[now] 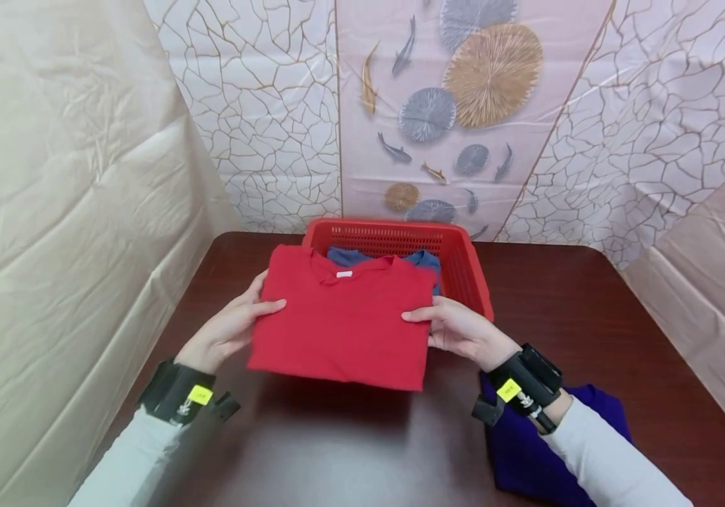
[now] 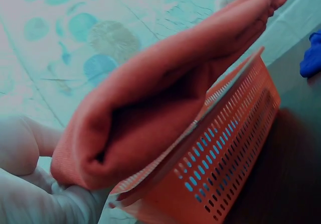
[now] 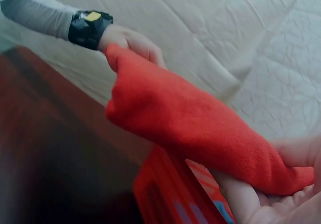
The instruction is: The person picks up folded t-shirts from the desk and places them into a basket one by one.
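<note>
Here the left hand (image 1: 231,322) and right hand (image 1: 467,331) pinch 2 opposite sides of the folded red shirt (image 1: 345,327), aloft near the red basket (image 1: 466,274), presumably to keep its folds flat!

I count one red shirt (image 1: 343,324) mid-dial, one red basket (image 1: 467,278) at twelve o'clock, one purple cloth (image 1: 524,451) towards four, two black wristbands (image 1: 171,389).
</note>
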Tool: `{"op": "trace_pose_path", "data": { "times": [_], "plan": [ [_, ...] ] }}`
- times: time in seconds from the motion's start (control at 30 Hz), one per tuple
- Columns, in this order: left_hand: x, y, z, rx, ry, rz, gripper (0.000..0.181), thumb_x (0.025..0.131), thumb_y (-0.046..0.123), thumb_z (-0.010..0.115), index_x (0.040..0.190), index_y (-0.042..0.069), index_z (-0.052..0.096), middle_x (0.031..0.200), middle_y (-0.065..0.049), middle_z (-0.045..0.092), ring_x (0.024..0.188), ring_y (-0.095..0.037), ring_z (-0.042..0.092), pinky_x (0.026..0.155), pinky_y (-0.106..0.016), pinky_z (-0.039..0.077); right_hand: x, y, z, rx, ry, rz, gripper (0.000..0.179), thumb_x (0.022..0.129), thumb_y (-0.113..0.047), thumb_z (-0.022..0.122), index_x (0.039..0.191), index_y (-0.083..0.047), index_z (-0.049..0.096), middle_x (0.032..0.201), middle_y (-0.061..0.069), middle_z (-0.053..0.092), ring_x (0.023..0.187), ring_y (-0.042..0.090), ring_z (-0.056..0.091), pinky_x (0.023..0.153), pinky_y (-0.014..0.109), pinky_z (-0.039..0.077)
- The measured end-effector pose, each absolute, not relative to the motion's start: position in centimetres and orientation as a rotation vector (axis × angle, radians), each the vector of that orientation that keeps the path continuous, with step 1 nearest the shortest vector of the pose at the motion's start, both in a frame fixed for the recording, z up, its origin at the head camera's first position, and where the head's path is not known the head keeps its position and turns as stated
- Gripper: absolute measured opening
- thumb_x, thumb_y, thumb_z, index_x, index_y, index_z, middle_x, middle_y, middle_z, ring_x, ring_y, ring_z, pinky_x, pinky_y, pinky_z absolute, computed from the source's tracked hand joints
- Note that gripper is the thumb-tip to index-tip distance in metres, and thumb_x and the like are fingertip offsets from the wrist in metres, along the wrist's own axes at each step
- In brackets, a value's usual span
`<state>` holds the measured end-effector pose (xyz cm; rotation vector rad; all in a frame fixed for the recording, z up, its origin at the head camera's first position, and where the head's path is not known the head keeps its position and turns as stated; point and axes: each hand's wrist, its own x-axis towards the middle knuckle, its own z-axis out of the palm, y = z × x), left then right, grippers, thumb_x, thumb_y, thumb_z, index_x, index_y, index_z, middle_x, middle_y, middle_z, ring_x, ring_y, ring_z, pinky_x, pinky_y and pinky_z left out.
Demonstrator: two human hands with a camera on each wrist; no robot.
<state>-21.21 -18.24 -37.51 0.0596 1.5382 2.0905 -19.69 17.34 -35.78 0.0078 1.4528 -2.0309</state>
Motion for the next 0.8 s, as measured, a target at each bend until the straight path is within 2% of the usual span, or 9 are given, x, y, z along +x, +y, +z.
{"op": "trace_pose_path", "data": {
  "times": [0.33, 0.47, 0.63, 0.8],
  "plan": [
    [-26.0, -14.6, -37.9, 0.072, 1.602, 2.081, 0.073, 0.090, 0.012, 0.056, 0.145, 0.034, 0.013, 0.138, -0.011, 0.031, 0.120, -0.030, 0.041, 0.083, -0.039, 0.052, -23.1, 20.3, -35.8, 0.057, 1.555, -2.021, 0.039, 0.091, -0.008, 0.054, 0.126, -0.007, 0.037, 0.106, 0.004, 0.063, 0.099, 0.020, 0.061, 0.077, 0.033, 0.056],
    [-27.5, -13.2, -37.6, 0.063, 1.617, 2.088, 0.075, 0.089, 0.011, 0.055, 0.145, 0.034, 0.011, 0.139, -0.011, 0.030, 0.121, -0.030, 0.040, 0.088, -0.043, 0.048, -24.5, 21.2, -35.7, 0.096, 1.624, -2.016, 0.042, 0.090, -0.010, 0.055, 0.128, -0.008, 0.037, 0.107, 0.002, 0.063, 0.099, 0.019, 0.060, 0.077, 0.033, 0.056],
    [-29.1, -11.6, -37.5, -0.003, 1.577, 2.113, 0.078, 0.088, 0.009, 0.056, 0.146, 0.034, 0.010, 0.141, -0.010, 0.027, 0.123, -0.029, 0.036, 0.100, -0.049, 0.039, -26.1, 22.1, -36.0, 0.177, 1.721, -1.998, 0.051, 0.089, -0.010, 0.057, 0.133, -0.008, 0.032, 0.104, 0.000, 0.063, 0.097, 0.018, 0.061, 0.076, 0.032, 0.056],
    [-30.4, -10.5, -38.0, -0.089, 1.591, 2.112, 0.082, 0.086, 0.010, 0.059, 0.146, 0.036, 0.010, 0.141, -0.009, 0.028, 0.122, -0.029, 0.036, 0.101, -0.050, 0.039, -27.8, 22.8, -36.3, 0.203, 1.869, -1.934, 0.064, 0.089, -0.013, 0.059, 0.142, -0.006, 0.023, 0.102, -0.001, 0.060, 0.092, 0.017, 0.063, 0.074, 0.030, 0.055]
  ]
}}
